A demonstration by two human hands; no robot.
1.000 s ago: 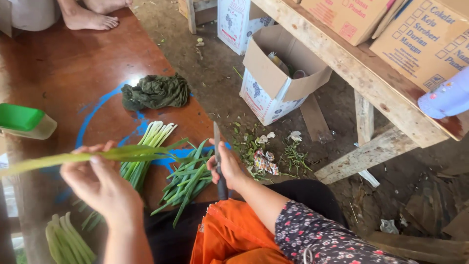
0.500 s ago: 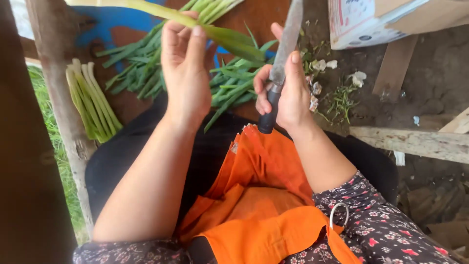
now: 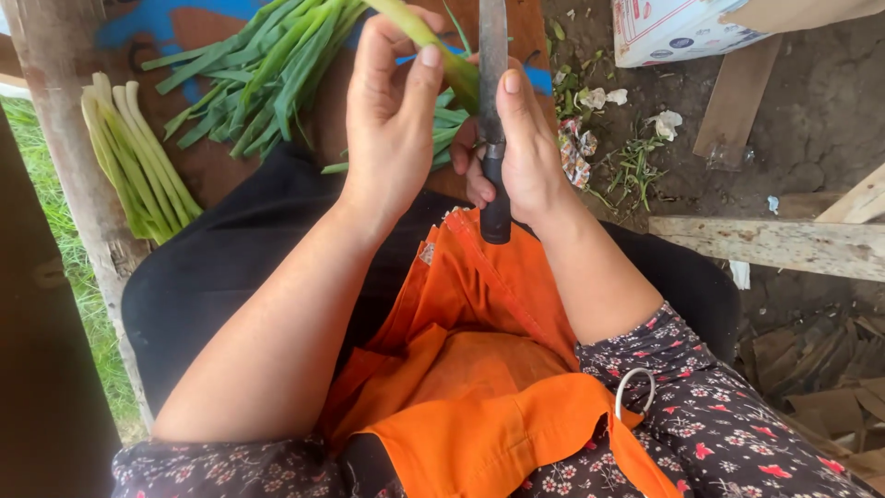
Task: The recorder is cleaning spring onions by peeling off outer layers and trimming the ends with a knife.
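While the view has tipped down toward the lap since a sec ago, the hands have closed in on each other near top centre of the frame. Left hand (image 3: 392, 120) is pinched shut on a green onion stalk (image 3: 433, 44), thumb and fingers clamping it; half a sec ago it sat further left w/ the stalk running off to the upper left, now the stalk angles up and is cut off by the top edge. Right hand (image 3: 525, 148) is wrapped tight round the dark handle of a knife (image 3: 493, 111), thumb pressed up along the blade, which points straight up out of frame. Before, the blade leaned right and stood apart from the stalk; now blade and stalk meet or nearly meet just above the thumbs. Can't tell if the edge is actually biting in. Judging by that, the stalk is being trimmed or stripped right at the blade.

Upper left: a loose pile of green leaves (image 3: 267, 60) on the brown board (image 3: 235, 171) w/ blue paint, and left of it a neat bundle of pale cleaned stalks (image 3: 138, 157) beside a wooden post (image 3: 69, 138). Upper right: scraps and trimmings (image 3: 599, 129) on the dirt floor, a cardboard box (image 3: 682, 28) at the top edge. Orange cloth (image 3: 479, 369) covers the lap, lower centre.
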